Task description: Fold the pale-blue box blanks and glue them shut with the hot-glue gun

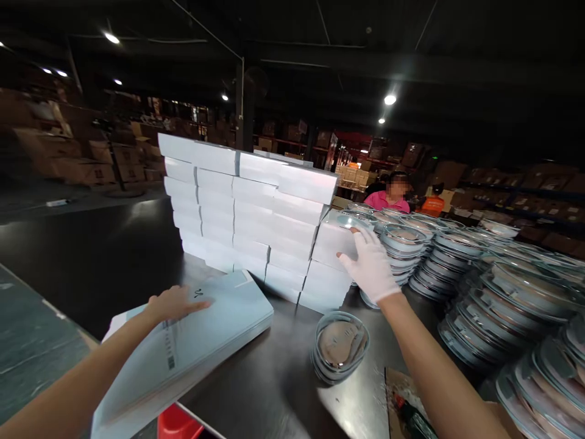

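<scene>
The dark tabletop (256, 378) has bare room leftward, behind it a wall of white boxes (247, 213); the pale blue flat cartons (219, 329) jut past its near edge. The gloved right hand (368, 262) touches the wall's right end, thumb and forefinger parted, grip unclear. The left hand (171, 305) lies palm down, fingers extended, on the cartons, beside a black squiggle (198, 293) and illegible print (167, 344).

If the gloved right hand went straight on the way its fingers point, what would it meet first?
Most likely the white box at the right end of the stack; the right hand seems to be at or against it, though actual contact is hard to tell.
</scene>
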The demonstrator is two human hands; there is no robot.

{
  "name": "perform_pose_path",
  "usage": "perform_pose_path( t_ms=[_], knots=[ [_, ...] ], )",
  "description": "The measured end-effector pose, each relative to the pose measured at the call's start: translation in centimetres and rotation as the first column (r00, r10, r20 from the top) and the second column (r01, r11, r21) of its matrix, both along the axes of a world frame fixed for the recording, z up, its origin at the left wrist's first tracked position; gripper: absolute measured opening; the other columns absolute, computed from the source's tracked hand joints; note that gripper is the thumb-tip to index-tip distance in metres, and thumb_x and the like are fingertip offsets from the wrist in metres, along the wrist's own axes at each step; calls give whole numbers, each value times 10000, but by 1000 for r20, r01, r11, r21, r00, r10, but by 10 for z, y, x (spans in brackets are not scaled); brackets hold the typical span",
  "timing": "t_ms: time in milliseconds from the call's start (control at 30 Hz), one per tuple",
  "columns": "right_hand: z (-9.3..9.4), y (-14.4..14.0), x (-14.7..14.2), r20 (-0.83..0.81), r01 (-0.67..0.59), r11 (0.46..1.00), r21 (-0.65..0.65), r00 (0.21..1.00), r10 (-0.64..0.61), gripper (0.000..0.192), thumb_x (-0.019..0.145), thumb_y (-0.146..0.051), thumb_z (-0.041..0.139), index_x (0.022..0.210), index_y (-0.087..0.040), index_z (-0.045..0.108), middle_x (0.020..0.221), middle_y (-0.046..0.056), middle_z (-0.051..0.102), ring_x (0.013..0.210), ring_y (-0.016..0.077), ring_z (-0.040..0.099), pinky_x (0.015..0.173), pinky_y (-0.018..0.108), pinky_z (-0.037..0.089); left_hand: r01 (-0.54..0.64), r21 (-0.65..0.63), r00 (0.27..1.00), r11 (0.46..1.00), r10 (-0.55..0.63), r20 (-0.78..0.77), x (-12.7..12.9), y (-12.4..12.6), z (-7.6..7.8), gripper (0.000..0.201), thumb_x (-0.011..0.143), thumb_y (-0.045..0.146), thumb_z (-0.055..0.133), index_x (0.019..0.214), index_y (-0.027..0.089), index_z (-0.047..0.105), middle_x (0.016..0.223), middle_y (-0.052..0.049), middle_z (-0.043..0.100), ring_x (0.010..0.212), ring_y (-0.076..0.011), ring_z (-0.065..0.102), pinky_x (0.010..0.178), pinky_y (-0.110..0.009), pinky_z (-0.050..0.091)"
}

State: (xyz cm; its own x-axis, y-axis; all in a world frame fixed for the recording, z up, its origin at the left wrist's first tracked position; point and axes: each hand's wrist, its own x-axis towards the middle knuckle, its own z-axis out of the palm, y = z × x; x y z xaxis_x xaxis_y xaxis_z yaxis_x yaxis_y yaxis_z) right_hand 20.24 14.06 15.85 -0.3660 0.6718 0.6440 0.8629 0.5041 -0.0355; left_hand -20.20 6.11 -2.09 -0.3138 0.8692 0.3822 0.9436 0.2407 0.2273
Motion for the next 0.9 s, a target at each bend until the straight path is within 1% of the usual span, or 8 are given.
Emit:
perform_pose_path(
  t_ms=[267,333,433,500,567,667,800,900],
  knots=[
    [-68,-152,24,101,-84,865,495,994,38,144,937,-246,556,1066,-184,563,941,127,622,827,289,535,720,435,461,5,187,959,982,48,-278,38,-65,66,551,1010,633,378,1089,146,622,1003,-84,742,816,-313,739,649,-331,526],
    [-88,-171,13,96,-55,837,544,995,3,170,901,-277,594,1044,-189,567,923,127,607,810,294,515,709,444,441,154,334,950,930,-46,-309,68,-90,76,485,998,660,416,910,222,605,735,-5,694,667,-258,701,565,-285,450],
    [-110,-182,1,-116,-29,925,379,990,79,284,865,-325,631,1115,-197,588,995,135,679,884,316,597,767,460,500,468,442,883,766,-388,-264,105,-112,73,314,1001,563,514,875,285,582,646,34,655,567,-204,644,575,-304,435],
    [-114,-184,4,-441,-138,990,-8,889,121,304,806,-286,658,1099,-224,604,1012,102,735,887,292,670,760,412,545,551,486,827,678,-522,-209,120,-116,67,212,984,493,593,889,304,581,646,48,661,531,-192,615,571,-313,429],
    [-109,-186,12,-718,-457,771,-442,696,1,292,743,-276,681,1031,-239,647,965,43,761,846,244,708,727,329,554,549,504,816,666,-558,-151,128,-114,61,174,970,446,640,892,303,577,653,50,669,540,-198,624,570,-313,436],
    [-90,-191,23,-799,-740,308,-598,579,-161,226,749,-370,702,912,-222,753,872,6,758,818,204,696,778,288,536,560,445,798,699,-600,-60,142,-110,53,138,984,421,614,1068,312,621,869,3,750,730,-231,715,660,-311,514],
    [-71,-190,23,-783,-700,460,-546,621,16,247,851,-352,594,911,-238,804,857,16,762,865,203,685,841,290,535,710,130,692,692,-720,56,173,-113,40,988,719,479,869,1563,309,384,1602,-150,463,1383,-436,504,1095,-564,447],
    [-69,-185,23,-646,-577,559,-596,758,93,230,863,-262,555,867,-242,784,746,-6,729,720,171,673,757,267,542,757,-65,637,650,-714,289,185,-110,44,1143,573,401,951,1567,263,404,1569,-166,516,1365,-461,527,1097,-565,462]
  ],
)
